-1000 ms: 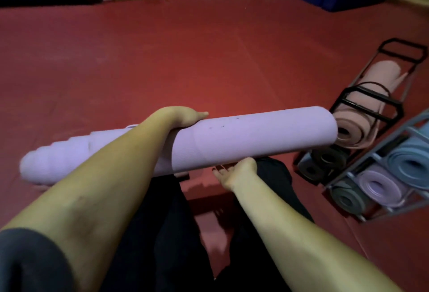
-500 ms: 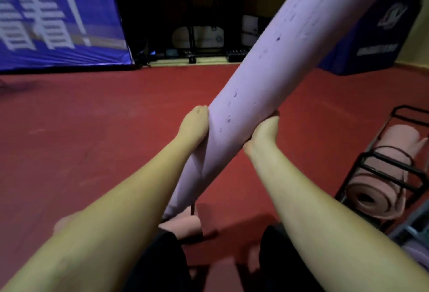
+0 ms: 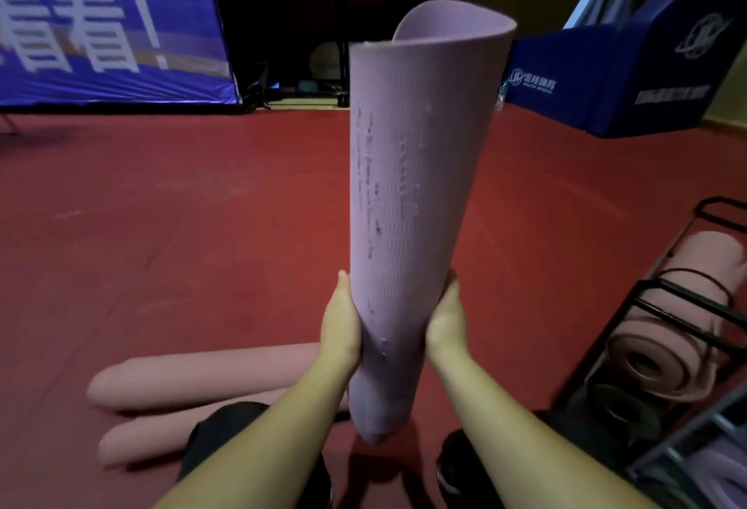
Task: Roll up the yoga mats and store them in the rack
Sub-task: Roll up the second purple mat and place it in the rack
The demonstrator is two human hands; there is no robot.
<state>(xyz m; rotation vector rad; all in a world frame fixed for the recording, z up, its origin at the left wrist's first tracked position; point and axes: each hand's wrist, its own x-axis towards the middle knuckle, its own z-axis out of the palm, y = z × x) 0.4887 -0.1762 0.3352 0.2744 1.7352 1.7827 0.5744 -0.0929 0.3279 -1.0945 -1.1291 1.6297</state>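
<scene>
Change since half a second ago: the lilac yoga mat has swung from a diagonal lean to near upright, and the view has dropped, so two rolled mats on the floor now show.

Head view, itemised.

Lilac yoga mat: rolled, held on end between the knees, its lower tip just above or on the floor (cannot tell which); the upper end flares wider than the lower, with an inner layer rising above the outer edge.

Left hand: pressed to the roll's left side, thumb up along it, the fingers hidden behind it. Right hand: likewise on the right side. Together the hands clamp the mat low on its length.

Pink rolled mats: two, lying side by side on the floor to the left, behind the left forearm.

Rack: black wire frame at right, holding a pink rolled mat above a dark roll. A second, grey frame sits at the lower right corner; its contents are blurred.

Floor: dark red, smooth, faintly creased.

Room: dim. Blue banner with white characters at far left; blue padded blocks with white logos at far right; dark equipment between them, indistinct.
</scene>
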